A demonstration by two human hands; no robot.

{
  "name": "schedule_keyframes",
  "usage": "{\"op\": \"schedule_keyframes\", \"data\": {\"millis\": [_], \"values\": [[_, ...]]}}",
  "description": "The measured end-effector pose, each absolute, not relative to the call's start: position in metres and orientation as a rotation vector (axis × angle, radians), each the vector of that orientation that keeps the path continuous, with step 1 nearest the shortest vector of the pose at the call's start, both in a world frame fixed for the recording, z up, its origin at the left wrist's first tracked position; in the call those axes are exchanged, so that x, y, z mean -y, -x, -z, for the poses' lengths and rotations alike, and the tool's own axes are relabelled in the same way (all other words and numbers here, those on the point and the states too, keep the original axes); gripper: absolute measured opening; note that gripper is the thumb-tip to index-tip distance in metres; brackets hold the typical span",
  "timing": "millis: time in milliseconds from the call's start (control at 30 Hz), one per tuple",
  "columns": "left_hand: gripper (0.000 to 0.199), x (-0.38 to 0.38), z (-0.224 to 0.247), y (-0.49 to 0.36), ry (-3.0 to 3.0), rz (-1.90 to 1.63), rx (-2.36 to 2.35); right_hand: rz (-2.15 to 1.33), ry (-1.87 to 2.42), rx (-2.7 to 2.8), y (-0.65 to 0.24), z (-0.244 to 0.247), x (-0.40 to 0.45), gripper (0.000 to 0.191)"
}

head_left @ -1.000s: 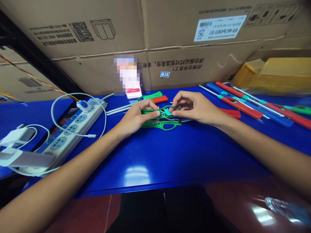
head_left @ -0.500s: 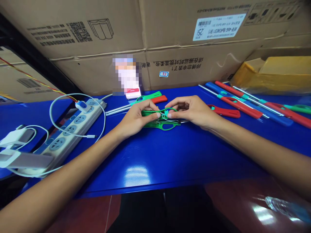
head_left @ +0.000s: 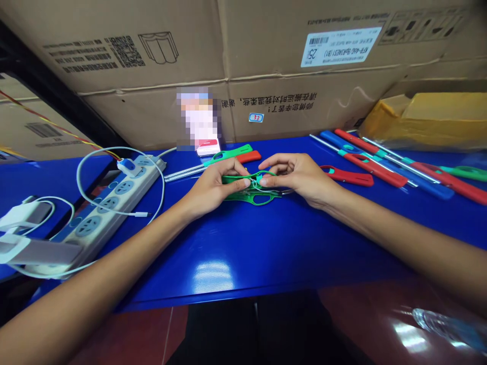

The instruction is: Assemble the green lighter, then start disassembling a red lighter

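Green-handled tool [head_left: 253, 196], scissor-like, flat on the blue table [head_left: 266, 243], about mid-width and toward the far side, metal end hidden under the right hand. Pinned at its upper handle loop by the left hand [head_left: 213, 187], thumb and fingers closed on the plastic. Meets, just above that loop, a small teal tag [head_left: 259, 178], pinched between thumb and forefinger of the right hand [head_left: 300, 175], other fingers curled loosely. Trails a thin white string [head_left: 255, 186] between tag and handles; too fine to tell how looped.

Looks, by judgement, like fine fingertip work on tag and string at the handle, mid-step, both hands engaged. Calls next for a steady left-hand hold on the handle and small, exact motion from the right fingertips, with no tugging on the string.

Just beside the right hand, a red handle piece [head_left: 348, 175]. Behind the hands, a green and red pair [head_left: 232, 152] with metal rods. Farther right, a row of long red, blue and green tools [head_left: 380, 167] and a yellow bag [head_left: 429, 119]. At left, well apart, a power strip [head_left: 114, 195] with a white cable [head_left: 81, 177]. Along the back, cardboard boxes [head_left: 266, 61].
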State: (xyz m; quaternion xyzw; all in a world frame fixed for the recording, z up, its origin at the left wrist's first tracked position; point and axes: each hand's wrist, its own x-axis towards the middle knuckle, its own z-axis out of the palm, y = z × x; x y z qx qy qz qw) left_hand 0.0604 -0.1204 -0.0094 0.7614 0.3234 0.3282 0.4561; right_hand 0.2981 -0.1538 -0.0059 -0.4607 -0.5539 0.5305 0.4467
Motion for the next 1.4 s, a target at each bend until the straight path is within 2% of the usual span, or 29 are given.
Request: {"op": "schedule_keyframes", "data": {"millis": [833, 1000, 1233, 1400], "values": [[0.027, 0.12, 0.0, -0.059, -1.836, -0.745, -0.777, -1.264, 1.11, 1.476, -0.297, 0.003, 0.15, 0.04], [0.028, 0.115, 0.004, -0.058, -1.757, -0.753, -0.812, -1.235, 1.092, 1.524, -0.301, 0.007, 0.145, 0.047], [0.028, 0.114, 0.009, -0.058, -1.731, -0.783, -0.814, -1.113, 1.037, 1.695, -0.311, 0.004, 0.139, 0.032], [0.029, 0.113, 0.011, -0.056, -1.694, -0.793, -0.817, -1.219, 0.98, 1.755, -0.317, -0.002, 0.138, 0.033]]}}
